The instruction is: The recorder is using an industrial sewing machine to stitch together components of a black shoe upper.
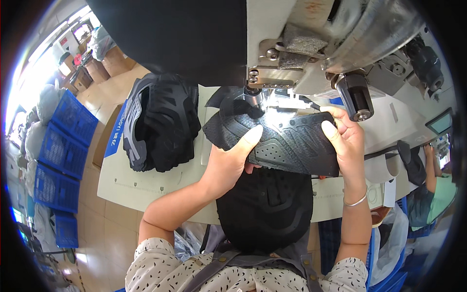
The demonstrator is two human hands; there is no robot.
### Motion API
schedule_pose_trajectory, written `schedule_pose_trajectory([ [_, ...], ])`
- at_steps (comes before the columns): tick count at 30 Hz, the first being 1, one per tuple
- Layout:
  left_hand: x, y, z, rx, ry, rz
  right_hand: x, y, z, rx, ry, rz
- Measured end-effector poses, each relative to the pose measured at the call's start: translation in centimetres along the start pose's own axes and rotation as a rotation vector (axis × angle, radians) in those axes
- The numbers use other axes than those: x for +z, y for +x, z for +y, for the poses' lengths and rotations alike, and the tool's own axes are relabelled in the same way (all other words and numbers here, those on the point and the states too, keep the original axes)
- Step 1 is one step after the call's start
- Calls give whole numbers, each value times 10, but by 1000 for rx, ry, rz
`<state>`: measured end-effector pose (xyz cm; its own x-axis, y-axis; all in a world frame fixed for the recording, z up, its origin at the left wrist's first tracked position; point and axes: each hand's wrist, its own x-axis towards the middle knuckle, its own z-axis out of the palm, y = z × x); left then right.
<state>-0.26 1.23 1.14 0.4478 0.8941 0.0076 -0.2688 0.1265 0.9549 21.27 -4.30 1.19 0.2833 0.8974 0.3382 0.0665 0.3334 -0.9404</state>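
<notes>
A black shoe upper (287, 146), with perforations and raised ribs, is held up between both hands beneath the lit head of a sewing machine (254, 97). My left hand (233, 152) pinches its lower left part, thumb on top and fingers underneath. At the right end, my right hand (346, 138) grips the edge with the thumb on the face and fingers behind. The far edge of the upper lies close to the bright needle area; glare hides whether it touches. Below it, more black shoe uppers (265, 209) lie over the table's front edge and my lap.
A stack of black and grey uppers (163, 124) sits on the pale table (141, 187) at the left. Blue crates (61, 151) line the floor further left. A dark cylindrical machine part (357, 97) hangs near my right hand. A co-worker (438, 185) is at the far right.
</notes>
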Motion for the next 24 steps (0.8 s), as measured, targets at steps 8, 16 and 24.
schedule_pose_trajectory([
  [8,3,1,0,83,82,-11,-3,4,3,-19,-37,-20],
  [16,0,5,1,42,67,17,2,-2,2,-51,-66,5],
  [24,-4,9,4,29,63,5,4,-6,1,-70,-96,-2],
])
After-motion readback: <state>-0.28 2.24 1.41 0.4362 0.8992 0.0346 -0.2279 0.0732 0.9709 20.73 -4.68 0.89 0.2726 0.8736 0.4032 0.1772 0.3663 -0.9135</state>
